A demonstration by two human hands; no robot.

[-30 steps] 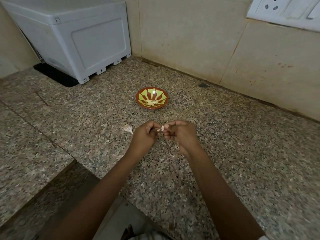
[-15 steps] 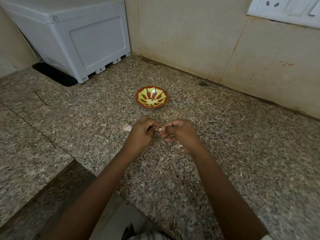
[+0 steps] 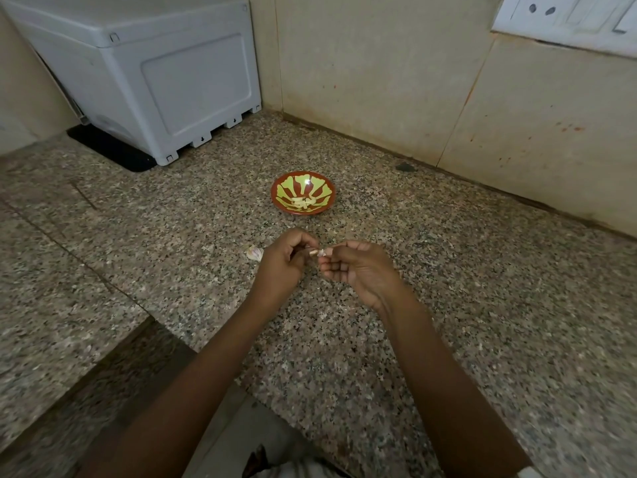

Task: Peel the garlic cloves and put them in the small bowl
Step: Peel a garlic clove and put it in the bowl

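A small red bowl point(image 3: 281, 196) with a yellow-green pattern sits on the granite counter and holds several peeled garlic cloves point(image 3: 303, 202). Just in front of it, my left hand point(image 3: 282, 267) and my right hand point(image 3: 358, 270) meet above the counter. Both pinch one small garlic clove point(image 3: 317, 252) between their fingertips, with a bit of pale skin showing on it. Another unpeeled garlic piece point(image 3: 254, 252) lies on the counter, right beside my left hand.
A grey plastic appliance point(image 3: 155, 74) stands on a black mat at the back left. Tiled walls close the back and right, with a switch plate point(image 3: 568, 19) at the top right. The counter edge point(image 3: 151, 319) drops off at the lower left.
My hands have stayed in the same spot in front of the bowl, and the fingers have shifted a little on the clove. The camera view has drifted slightly.
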